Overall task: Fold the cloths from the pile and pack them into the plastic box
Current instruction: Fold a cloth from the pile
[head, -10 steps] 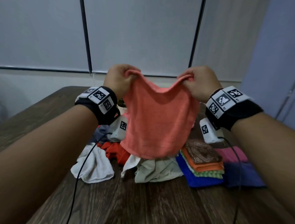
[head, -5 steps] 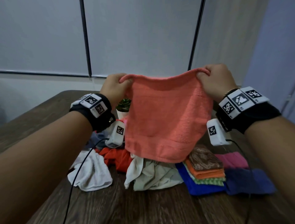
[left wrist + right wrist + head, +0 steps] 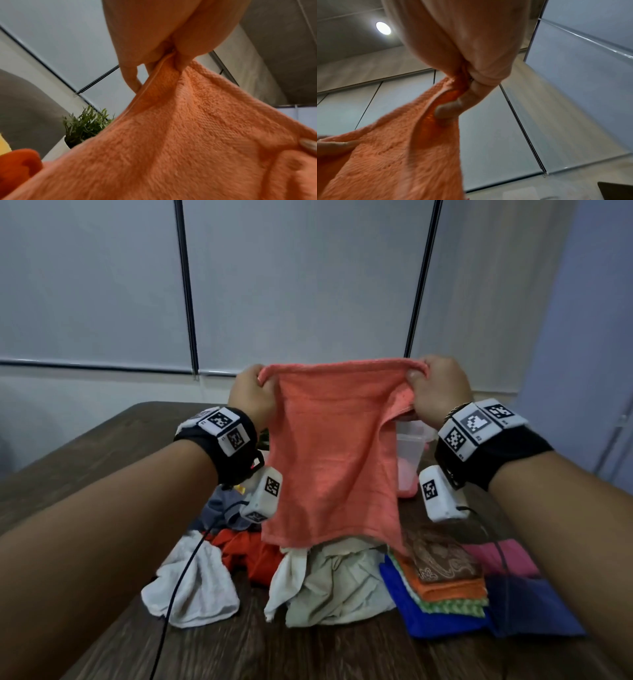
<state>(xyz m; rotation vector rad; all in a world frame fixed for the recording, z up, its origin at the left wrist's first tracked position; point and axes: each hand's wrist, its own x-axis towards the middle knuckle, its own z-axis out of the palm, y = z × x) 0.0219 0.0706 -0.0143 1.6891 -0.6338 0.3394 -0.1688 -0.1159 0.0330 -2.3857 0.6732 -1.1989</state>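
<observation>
A salmon-orange terry cloth (image 3: 329, 453) hangs in the air above the pile, stretched by its top edge. My left hand (image 3: 253, 395) pinches its upper left corner, and the left wrist view shows thumb and fingers (image 3: 164, 44) clamped on the hem of the cloth (image 3: 188, 135). At the upper right corner my right hand (image 3: 435, 390) pinches the cloth (image 3: 393, 155). The pile of loose cloths (image 3: 322, 580) lies on the wooden table (image 3: 308, 652) below. Behind the cloth stands the clear plastic box (image 3: 411, 446), partly hidden, with something pink inside.
A stack of folded cloths (image 3: 442, 587) sits right of the pile, blue at the bottom and a brown patterned one on top. Pink and dark blue cloths (image 3: 524, 594) lie further right. A small potted plant (image 3: 85, 125) stands behind the pile. Cables hang from both wrists.
The hands have pulled apart and stretched the cloth's sagging top edge straight. The cloth now hangs flatter, and the plastic box shows behind its right side.
</observation>
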